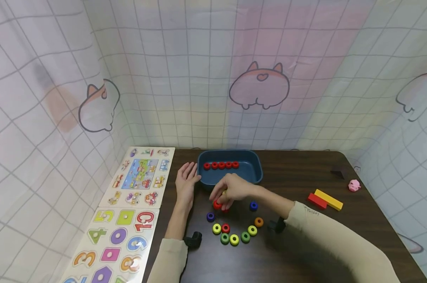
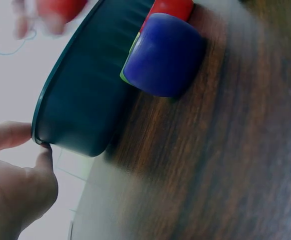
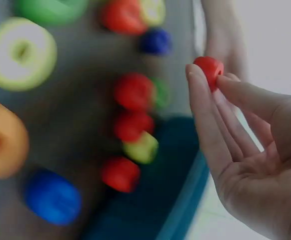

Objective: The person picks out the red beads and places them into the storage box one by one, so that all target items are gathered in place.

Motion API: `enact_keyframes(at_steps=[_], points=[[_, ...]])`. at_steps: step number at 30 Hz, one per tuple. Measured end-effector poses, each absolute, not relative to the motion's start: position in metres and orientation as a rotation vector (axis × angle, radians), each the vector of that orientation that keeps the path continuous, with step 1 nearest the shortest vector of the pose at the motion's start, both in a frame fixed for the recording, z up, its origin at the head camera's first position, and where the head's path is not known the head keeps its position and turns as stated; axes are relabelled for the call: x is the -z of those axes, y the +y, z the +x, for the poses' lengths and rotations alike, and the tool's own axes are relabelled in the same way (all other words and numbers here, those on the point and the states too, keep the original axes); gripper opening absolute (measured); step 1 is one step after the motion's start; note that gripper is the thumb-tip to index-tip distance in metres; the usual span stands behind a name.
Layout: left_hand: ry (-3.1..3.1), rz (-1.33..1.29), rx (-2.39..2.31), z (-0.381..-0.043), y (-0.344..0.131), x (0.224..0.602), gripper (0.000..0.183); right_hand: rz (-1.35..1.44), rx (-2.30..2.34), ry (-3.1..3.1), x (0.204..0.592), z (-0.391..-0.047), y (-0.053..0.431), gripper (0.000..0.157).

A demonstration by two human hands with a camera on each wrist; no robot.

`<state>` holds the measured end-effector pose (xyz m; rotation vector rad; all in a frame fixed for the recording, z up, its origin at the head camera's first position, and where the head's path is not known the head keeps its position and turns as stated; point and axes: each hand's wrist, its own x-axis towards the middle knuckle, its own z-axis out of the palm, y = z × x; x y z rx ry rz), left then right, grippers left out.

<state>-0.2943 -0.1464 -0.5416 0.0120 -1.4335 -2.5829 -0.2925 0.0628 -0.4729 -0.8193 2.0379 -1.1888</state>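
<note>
My right hand (image 1: 235, 187) pinches a red ring-shaped bead (image 3: 209, 70) between thumb and fingertips, just in front of the blue tray (image 1: 260, 171). At the tray's left end, my left hand (image 1: 186, 186) rests with fingers extended, its thumb and a finger touching the outside near the rim (image 2: 37, 112). Inside the tray, several red beads (image 1: 222, 165) stand in a row along the back. Loose beads lie on the table in front, among them a blue bead (image 1: 253, 206), an orange bead (image 1: 259, 222) and a yellow bead (image 1: 234, 240). The right hand partly hides some beads beneath it.
Two puzzle boards, a vehicle board (image 1: 140, 173) and a number board (image 1: 110, 243), lie along the left side. On the right are a red block (image 1: 317, 201), a yellow block (image 1: 328, 199) and a pink pig toy (image 1: 354, 185). A printed curtain (image 1: 206, 129) hangs behind the table.
</note>
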Motion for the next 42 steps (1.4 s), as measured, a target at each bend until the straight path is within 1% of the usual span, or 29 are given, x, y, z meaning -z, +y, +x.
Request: enact_keyframes(at_steps=[4, 8, 11, 14, 20, 24, 28, 31, 35, 38, 42], points=[[-1.433, 0.046, 2.587, -0.291, -0.146, 0.539, 0.070, -0.750, 1.269, 2.091, 0.447, -0.326, 0.057, 0.022], [-1.430, 0.041, 2.587, -0.291, -0.146, 0.540, 0.069, -0.671, 1.286, 2.185, 0.442, -0.362, 0.046, 0.025], [-1.414, 0.025, 2.592, -0.294, -0.146, 0.543, 0.069, -0.607, 1.267, 2.217, 0.452, -0.385, 0.035, 0.027], [-1.403, 0.027, 2.597, -0.296, -0.145, 0.547, 0.068, -0.555, 1.247, 2.214, 0.468, -0.400, 0.027, 0.027], [-1.440, 0.033, 2.560, -0.300, -0.142, 0.555, 0.066, -0.543, 1.196, 2.227, 0.497, -0.409, 0.018, 0.025], [-1.442, 0.032, 2.535, -0.301, -0.142, 0.557, 0.067, -0.578, 1.216, 2.232, 0.499, -0.405, 0.016, 0.026], [-1.418, 0.020, 2.536, -0.302, -0.144, 0.556, 0.067, -0.667, 1.271, 2.239, 0.477, -0.393, 0.021, 0.026], [-1.424, 0.018, 2.532, -0.302, -0.143, 0.555, 0.067, -0.788, 1.274, 2.260, 0.456, -0.375, 0.031, 0.024], [-1.445, 0.031, 2.520, -0.302, -0.143, 0.555, 0.067, -0.901, 1.204, 2.256, 0.439, -0.341, 0.047, 0.020], [-1.440, 0.024, 2.534, -0.300, -0.144, 0.552, 0.067, -0.913, 1.126, 2.235, 0.442, -0.316, 0.059, 0.017], [-1.455, 0.026, 2.538, -0.298, -0.143, 0.553, 0.067, -0.914, 1.028, 2.261, 0.467, -0.292, 0.074, 0.018]])
